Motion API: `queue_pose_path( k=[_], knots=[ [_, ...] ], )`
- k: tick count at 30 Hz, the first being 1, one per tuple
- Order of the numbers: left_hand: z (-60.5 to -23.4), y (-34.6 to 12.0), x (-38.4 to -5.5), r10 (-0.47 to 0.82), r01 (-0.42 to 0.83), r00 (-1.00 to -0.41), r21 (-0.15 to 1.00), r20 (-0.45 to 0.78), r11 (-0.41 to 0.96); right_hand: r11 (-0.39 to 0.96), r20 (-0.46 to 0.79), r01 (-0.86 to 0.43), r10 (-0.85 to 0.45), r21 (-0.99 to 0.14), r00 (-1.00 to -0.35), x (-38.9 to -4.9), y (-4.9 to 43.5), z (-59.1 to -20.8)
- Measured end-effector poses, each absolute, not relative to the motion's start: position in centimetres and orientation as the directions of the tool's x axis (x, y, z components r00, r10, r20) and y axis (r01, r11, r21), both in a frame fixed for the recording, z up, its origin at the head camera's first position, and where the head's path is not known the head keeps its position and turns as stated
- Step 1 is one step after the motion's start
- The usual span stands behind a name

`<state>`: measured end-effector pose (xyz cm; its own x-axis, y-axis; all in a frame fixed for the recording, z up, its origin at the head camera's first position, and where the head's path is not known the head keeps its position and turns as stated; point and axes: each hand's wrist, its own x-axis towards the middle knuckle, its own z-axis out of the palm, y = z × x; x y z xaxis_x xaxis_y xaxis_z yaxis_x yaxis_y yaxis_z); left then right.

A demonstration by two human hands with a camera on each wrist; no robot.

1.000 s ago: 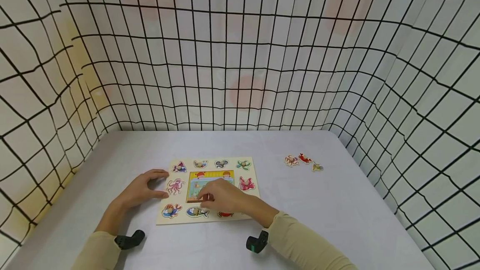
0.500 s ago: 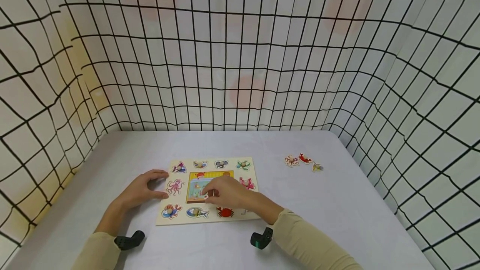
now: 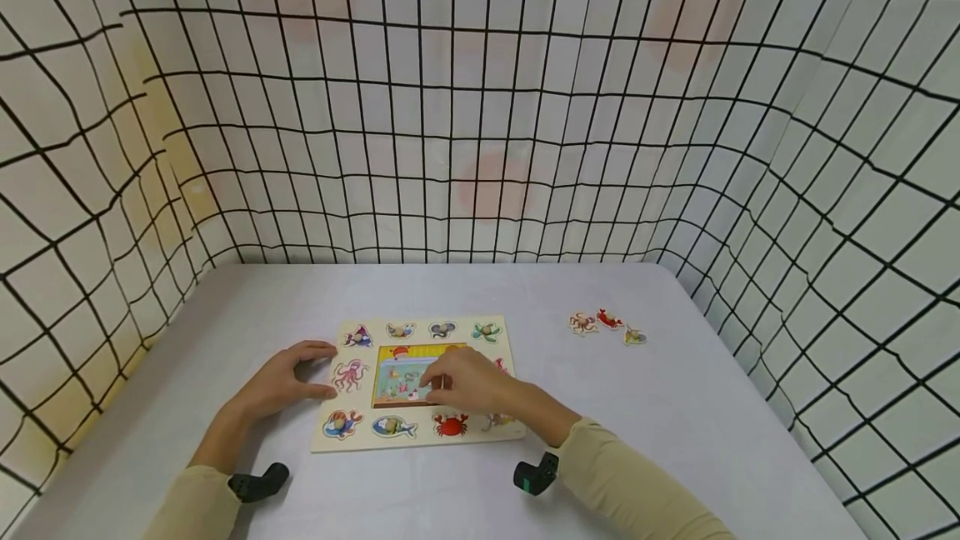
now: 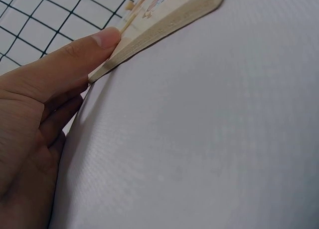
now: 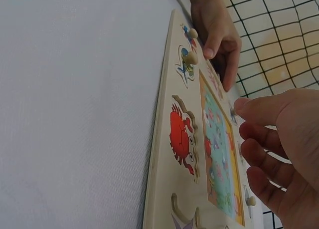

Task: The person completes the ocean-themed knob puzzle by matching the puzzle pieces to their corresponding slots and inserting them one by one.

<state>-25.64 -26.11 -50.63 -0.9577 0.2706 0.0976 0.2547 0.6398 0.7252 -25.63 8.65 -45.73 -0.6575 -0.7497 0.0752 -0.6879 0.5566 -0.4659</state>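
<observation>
Puzzle board (image 3: 356,400): lies flat on the white surface (image 3: 660,440), left of centre, long sides running across in front of the person.

Left hand (image 3: 281,377): forearm enters from the lower left. Thumb and forefinger are spread well apart, their tips at the board's left edge; the left wrist view confirms the thumb tip at the rim.

Right hand (image 3: 471,382): forearm enters from the lower right, hand over the right part of the board's central picture (image 3: 397,377). Fingers loosely curled towards the palm, thumb extended and apart from the fingertips. Whether the hand touches the board cannot be told.

Board condition: pale cream, edge thickness visible, centre printed with a blue underwater scene under a yellow band. Sea-creature places surround it. A knobbed hermit crab piece (image 3: 342,423) and a knobbed fish piece (image 3: 393,425) sit along the near side. The crab recess (image 3: 450,425) and the octopus recess (image 3: 350,374) expose their printed figures, red and pink respectively.

Loose items: octopus piece (image 3: 582,322), red piece (image 3: 609,318) and grey-yellow piece (image 3: 634,335), grouped close together, well to the board's right.
</observation>
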Motion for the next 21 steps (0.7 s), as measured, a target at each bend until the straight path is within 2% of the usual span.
queue_pose_path(
  k=[7,21],
  knots=[
    [-50.6,-26.0,-25.6,0.271,0.255,-0.958,0.727,0.098,0.638,0.583,0.057,-0.639,-0.715,-0.502,-0.697,-25.7,9.5,-45.8],
    [-50.7,-26.0,-25.6,0.269,0.259,-0.957,0.722,0.105,0.642,0.616,0.037,-0.595,-0.678,-0.516,-0.734,-26.6,11.7,-46.6]
  ],
)
